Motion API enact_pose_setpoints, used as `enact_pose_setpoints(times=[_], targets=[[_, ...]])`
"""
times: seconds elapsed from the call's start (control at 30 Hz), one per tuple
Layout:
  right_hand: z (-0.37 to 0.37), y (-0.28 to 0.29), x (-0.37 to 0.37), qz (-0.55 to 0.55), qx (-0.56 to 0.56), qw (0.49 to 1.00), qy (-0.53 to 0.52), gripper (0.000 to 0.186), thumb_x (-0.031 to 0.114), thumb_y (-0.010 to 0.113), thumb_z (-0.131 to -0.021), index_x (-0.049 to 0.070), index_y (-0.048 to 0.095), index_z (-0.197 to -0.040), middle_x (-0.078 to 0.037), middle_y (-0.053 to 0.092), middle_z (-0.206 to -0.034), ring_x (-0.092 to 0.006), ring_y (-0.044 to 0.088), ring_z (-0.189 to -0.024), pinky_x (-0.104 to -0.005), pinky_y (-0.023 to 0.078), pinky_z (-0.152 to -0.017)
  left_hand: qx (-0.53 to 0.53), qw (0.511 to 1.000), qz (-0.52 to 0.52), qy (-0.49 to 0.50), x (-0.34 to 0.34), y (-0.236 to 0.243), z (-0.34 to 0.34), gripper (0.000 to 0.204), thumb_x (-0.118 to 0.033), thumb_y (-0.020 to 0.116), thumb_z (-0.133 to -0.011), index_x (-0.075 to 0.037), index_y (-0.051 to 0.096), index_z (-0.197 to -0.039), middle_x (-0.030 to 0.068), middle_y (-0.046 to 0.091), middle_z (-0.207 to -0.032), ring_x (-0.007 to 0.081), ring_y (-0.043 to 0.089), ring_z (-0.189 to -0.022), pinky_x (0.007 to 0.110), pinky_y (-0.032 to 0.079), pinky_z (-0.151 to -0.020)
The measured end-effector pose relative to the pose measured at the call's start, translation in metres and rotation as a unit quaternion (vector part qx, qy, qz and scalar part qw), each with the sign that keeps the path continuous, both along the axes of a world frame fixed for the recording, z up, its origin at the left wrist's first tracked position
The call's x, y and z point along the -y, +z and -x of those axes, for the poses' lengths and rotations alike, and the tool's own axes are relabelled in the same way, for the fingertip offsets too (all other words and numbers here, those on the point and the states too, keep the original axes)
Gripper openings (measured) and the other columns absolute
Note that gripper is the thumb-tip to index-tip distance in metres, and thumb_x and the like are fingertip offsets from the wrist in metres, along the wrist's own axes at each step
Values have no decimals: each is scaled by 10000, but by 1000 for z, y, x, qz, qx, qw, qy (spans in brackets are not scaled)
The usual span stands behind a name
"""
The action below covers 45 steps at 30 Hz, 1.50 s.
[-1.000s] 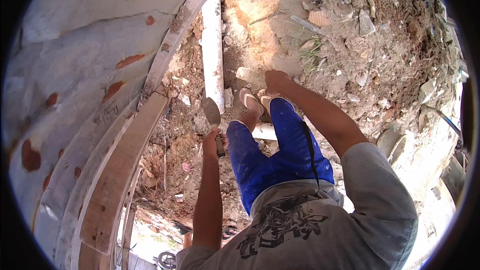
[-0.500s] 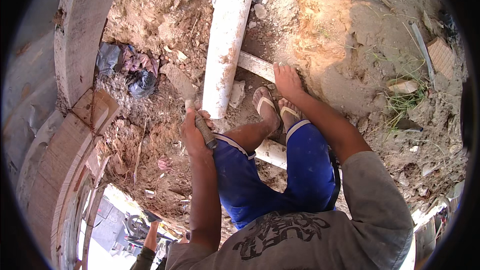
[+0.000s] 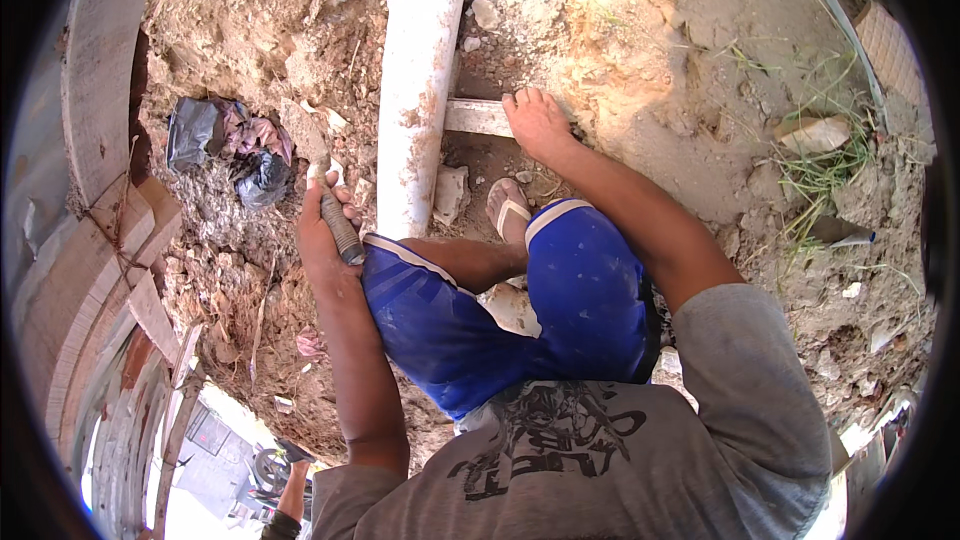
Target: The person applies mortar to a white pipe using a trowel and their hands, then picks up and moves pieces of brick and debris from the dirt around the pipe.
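Dirt (image 3: pixel 255 35) lies beneath left fingers (image 3: pixel 346 197) clasping a trowel (image 3: pixel 342 228) and right fingers (image 3: pixel 528 103) holding a part-hidden board (image 3: pixel 476 117).

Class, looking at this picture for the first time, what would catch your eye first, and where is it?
The long white pipe stands out first, running down from the top edge, left of centre. Next come the bright blue shorts near the middle, then the trowel in the left hand and the pale board under the right hand.
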State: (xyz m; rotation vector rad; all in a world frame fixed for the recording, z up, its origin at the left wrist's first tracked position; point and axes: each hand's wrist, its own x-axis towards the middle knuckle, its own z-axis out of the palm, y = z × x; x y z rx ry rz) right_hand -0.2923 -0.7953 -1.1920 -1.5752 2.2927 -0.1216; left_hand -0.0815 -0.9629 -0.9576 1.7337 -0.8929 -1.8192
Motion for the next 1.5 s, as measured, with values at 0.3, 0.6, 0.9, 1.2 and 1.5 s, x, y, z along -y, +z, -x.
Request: enact_pose_setpoints(times=[0.3, 0.6, 0.9, 1.2, 1.5], targets=[[2, -12, -5, -9, 31, 999, 38, 542, 183, 567, -884, 48, 425, -1390, -134, 568, -1200, -265, 542, -1137, -393, 442, -939, -11, 998, 5, -60, -2, 2, 8, 267, -286, 461, -1016, -40, 551, -1070, 20, 546, -754, 95, 497, -564, 206, 426, -464], [-14, 17, -45, -59, 202, 970, -121, 871, 301, 739, -768, 13, 281, -1452, -193, 497, -1271, -342, 509, -1186, -412, 480, -964, -4, 997, 23, -78, -9, 11, 9, 265, -280, 450, -1022, -42, 558, -1059, 26, 549, -771, 85, 501, -573, 186, 444, -473], [-14, 51, -58, -100, 241, 948, -183, 751, 282, 764, -736, 39, 394, -1342, -195, 513, -1258, -338, 591, -1110, -440, 519, -911, 24, 997, 9, -77, 18, -7, 2, 245, -262, 498, -990, -42, 585, -1056, 18, 573, -752, 96, 533, -560, 197, 464, -468], [-22, 74, -79, -86, 313, 901, -289, 705, 313, 827, -661, -7, 470, -1178, -205, 562, -1189, -377, 583, -1106, -470, 492, -915, -98, 992, -4, -84, -7, 5, 66, 225, -272, 472, -1004, -68, 564, -1027, -4, 561, -754, 88, 530, -568, 225, 488, -502], [-37, 49, -77, -20, 333, 863, -379, 544, 377, 667, -853, -12, 476, -1182, -247, 533, -1202, -394, 565, -1103, -482, 459, -927, -118, 991, 19, -52, -4, 13, 76, 218, -262, 458, -1004, -65, 549, -1032, -12, 551, -746, 85, 522, -580, 223, 478, -510]])
